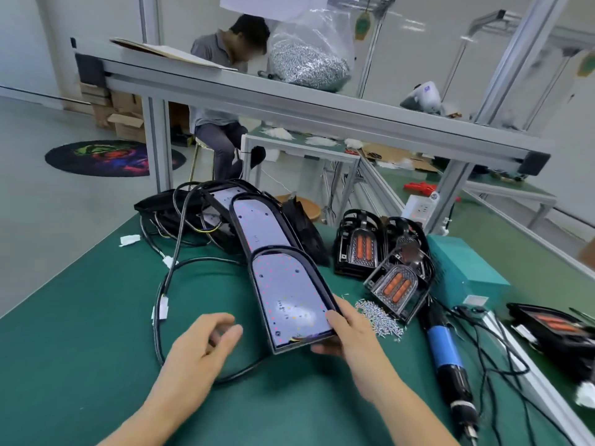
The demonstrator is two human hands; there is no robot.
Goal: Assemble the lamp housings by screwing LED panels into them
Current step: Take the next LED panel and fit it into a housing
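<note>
Right hand [346, 333] at lower centre pinching near end of lamp housing [291, 296], white LED panel [289, 297] seated inside, far end propped on second housing [260, 225] | left hand [199, 344] lower left, fingers loosely spread, holding nothing, over black cable [167, 278] | loose screws [380, 318] right of housing | blue-banded screwdriver [447, 358] lower right on green mat [80, 317]

Nothing is reading clearly here — faint dark marks are showing on the white LED panel [291, 297] near the worktop's front edge, but they are staying too blurred to read
</note>
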